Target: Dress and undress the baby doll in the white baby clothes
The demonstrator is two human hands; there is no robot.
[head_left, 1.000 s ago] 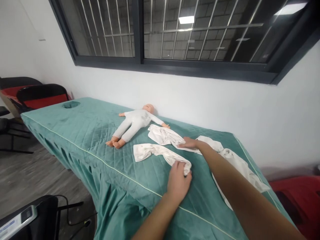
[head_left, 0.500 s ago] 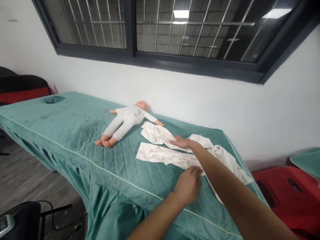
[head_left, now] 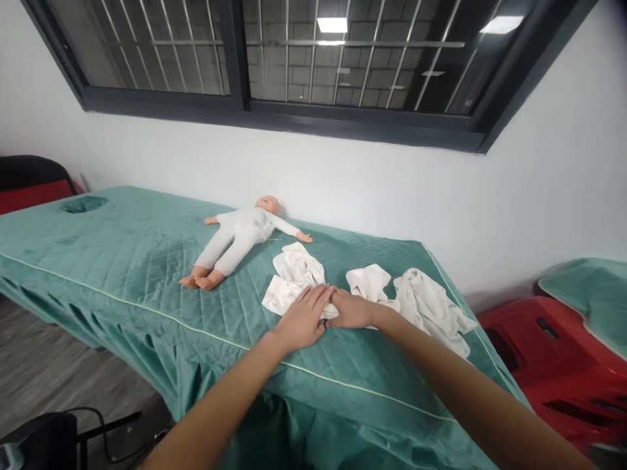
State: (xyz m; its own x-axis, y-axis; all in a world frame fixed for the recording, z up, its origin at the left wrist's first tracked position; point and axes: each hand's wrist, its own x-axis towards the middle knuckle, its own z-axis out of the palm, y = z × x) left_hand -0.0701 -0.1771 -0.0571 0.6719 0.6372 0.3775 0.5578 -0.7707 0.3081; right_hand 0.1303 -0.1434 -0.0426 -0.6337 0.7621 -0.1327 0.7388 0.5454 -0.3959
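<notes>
A white baby garment with a faint small print [head_left: 298, 264] lies bunched on the green quilted bed cover [head_left: 147, 274]. My left hand [head_left: 302, 320] is on its near part, fingers close together and curved over the cloth. My right hand [head_left: 350, 309] meets it from the right, its fingertips closed on the same fabric beside the left fingers. Another white portion [head_left: 368, 282] shows just behind my right wrist; whether it joins the bunched part is hidden. Past it, to the right, a crumpled white cloth piece [head_left: 428, 303] lies near the bed's end.
A baby doll [head_left: 245, 228] in a white suit lies on its back by the wall, left of the garment. A face hole [head_left: 84, 204] is at the bed's far left. Red plastic chairs [head_left: 553, 352] stand off the right end. A barred window [head_left: 343, 65] is above.
Both hands have come together, shifting left in view. The two long fabric lengths that lay stretched out are now gathered into a bunch under my fingers. The view has swung slightly right.
</notes>
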